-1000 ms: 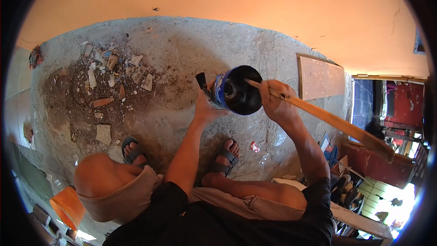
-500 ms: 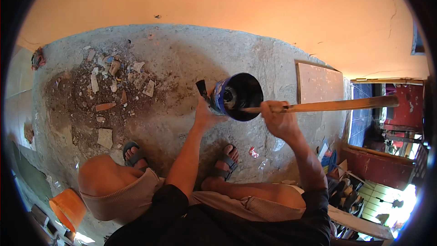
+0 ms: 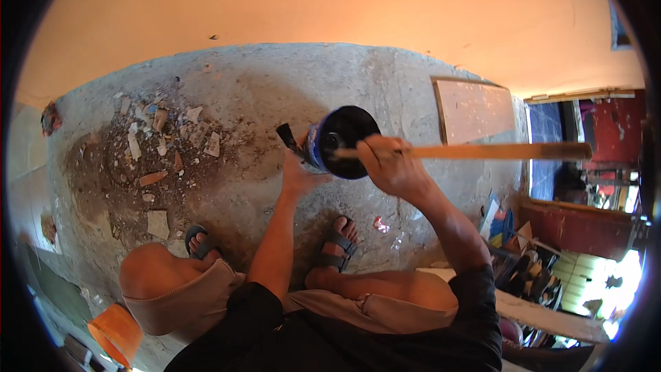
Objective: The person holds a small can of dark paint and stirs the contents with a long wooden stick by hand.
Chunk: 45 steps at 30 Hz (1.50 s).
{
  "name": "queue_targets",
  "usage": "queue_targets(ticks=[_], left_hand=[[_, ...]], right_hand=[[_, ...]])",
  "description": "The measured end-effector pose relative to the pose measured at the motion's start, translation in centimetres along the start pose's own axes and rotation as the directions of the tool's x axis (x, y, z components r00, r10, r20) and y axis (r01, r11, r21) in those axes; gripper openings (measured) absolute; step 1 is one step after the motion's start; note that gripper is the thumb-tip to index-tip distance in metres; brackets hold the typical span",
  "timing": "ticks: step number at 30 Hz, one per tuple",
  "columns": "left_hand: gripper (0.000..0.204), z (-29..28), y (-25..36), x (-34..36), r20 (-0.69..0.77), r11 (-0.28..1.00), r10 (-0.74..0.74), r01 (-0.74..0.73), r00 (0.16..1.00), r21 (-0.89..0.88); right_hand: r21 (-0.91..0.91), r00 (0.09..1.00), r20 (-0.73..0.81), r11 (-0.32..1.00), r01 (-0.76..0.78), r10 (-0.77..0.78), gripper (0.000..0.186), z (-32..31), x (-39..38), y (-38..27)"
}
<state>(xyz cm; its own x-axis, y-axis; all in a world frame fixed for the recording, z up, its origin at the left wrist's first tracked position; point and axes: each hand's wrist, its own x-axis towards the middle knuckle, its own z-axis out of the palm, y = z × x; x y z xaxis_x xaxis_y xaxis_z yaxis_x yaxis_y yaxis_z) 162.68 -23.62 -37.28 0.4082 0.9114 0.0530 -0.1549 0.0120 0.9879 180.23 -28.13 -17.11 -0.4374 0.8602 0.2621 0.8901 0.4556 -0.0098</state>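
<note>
Gripping a long wooden stick (image 3: 502,151) near its inner end, our right hand (image 3: 392,165) has its fingers curled around the wood at the right edge of a blue-sided can (image 3: 315,146) with a black interior. We see the back of this hand turned up, and the stick runs almost level across the view, its tip inside the can and its longer part reaching out to the right. The can is tilted, its round mouth facing us and slightly right, near the middle of the scene. Our left hand (image 3: 297,173) supports the can from its left side; the can hides some of the fingers, so we cannot tell exactly how they close. Beside that hand sticks out a black, brush-like head (image 3: 285,135). Our left forearm rises nearly straight, while our right forearm slants up and leftward from a bent elbow. Below, our sandaled feet stand apart on a grey concrete floor (image 3: 261,213), knees spread wide. Farther left lies a scatter of rubble (image 3: 160,124), with an orange bucket (image 3: 113,334) at lower left. To the right, a flat board (image 3: 475,111) lies near the orange wall (image 3: 310,0).
</note>
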Motion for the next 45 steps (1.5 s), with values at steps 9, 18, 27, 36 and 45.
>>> queue_targets(ticks=[9, 18, 27, 36, 45], left_hand=[[0.112, 0.1, -0.6, 0.3, -0.004, 0.996, -0.051, 0.051, 0.999, 0.072], [0.112, -0.2, 2.0, 0.2, -0.002, 0.971, -0.174, 0.172, 0.985, 0.167], [0.111, -0.4, -0.5, 0.0, -0.014, 0.990, -0.133, 0.132, 0.991, -0.056], [0.113, -0.3, -0.1, 0.1, 0.028, 0.987, -0.046, 0.041, 0.999, 0.155], [0.116, 0.0, -0.6, -0.5, 0.018, 0.981, -0.105, 0.101, 0.994, 0.165]], right_hand=[[0.973, 0.702, -0.037, 0.187, -0.138, 0.711, 0.020, 4.9, 2.9, -0.8], [0.968, 0.522, -0.231, 0.250, 0.035, 0.821, 0.031, 8.4, 4.6, 1.7], [0.995, 0.523, 0.011, 0.043, -0.091, 0.853, 0.034, 8.1, 2.8, -4.1], [0.978, 0.446, -0.207, 0.200, 0.064, 0.871, 0.034, 8.2, -1.2, -3.7], [0.977, 0.312, -0.205, 0.212, 0.013, 0.928, 0.034, 7.8, -0.7, -3.9]])
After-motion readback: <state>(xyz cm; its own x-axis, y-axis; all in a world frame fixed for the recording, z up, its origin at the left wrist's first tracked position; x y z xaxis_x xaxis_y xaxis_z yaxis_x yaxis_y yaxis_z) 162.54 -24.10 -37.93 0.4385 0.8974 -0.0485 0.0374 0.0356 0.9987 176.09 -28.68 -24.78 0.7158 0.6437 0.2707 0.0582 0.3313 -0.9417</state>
